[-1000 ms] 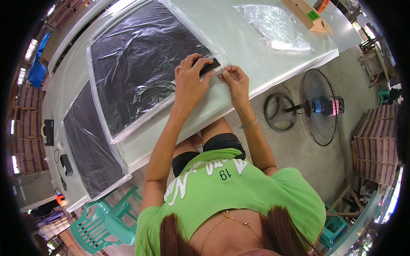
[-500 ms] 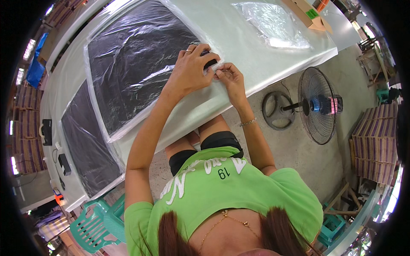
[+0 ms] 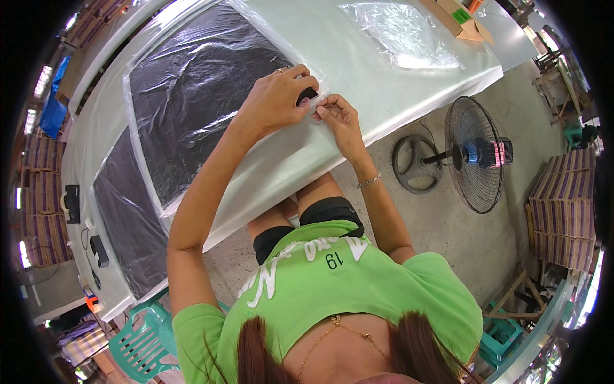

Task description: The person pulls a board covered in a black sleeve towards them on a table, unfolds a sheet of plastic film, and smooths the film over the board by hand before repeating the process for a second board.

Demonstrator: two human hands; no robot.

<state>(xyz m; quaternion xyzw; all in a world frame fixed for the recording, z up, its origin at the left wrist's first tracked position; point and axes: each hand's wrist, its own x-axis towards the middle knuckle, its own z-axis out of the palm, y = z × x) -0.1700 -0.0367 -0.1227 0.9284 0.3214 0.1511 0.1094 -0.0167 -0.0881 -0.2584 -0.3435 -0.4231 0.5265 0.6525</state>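
A large flat dark piece in a clear plastic bag (image 3: pixel 192 109) lies on the table. At its near right corner, my left hand (image 3: pixel 275 99) is curled round the plastic, thumb under and fingers over. A dark patch of the contents shows between its fingers and thumb. Just to the right, my right hand (image 3: pixel 342 125) pinches the whitish edge of the clear plastic between thumb and forefinger. The two hands almost meet, with a short stretch of film between them. What lies inside the left hand's grip is partly hidden.
A second dark bagged piece (image 3: pixel 125 211) lies to the left, partly under the first. A crumpled clear bag (image 3: pixel 403 35) and an open cardboard box (image 3: pixel 457 19) are at the far right of the pale-covered table (image 3: pixel 384 96). A standing fan (image 3: pixel 476 153) is right of it; a green chair (image 3: pixel 144 339) stands lower left.
Both hands have shifted slightly left with the plastic corner between them. My left elbow has swung out to the left. The right hand keeps its pinch.
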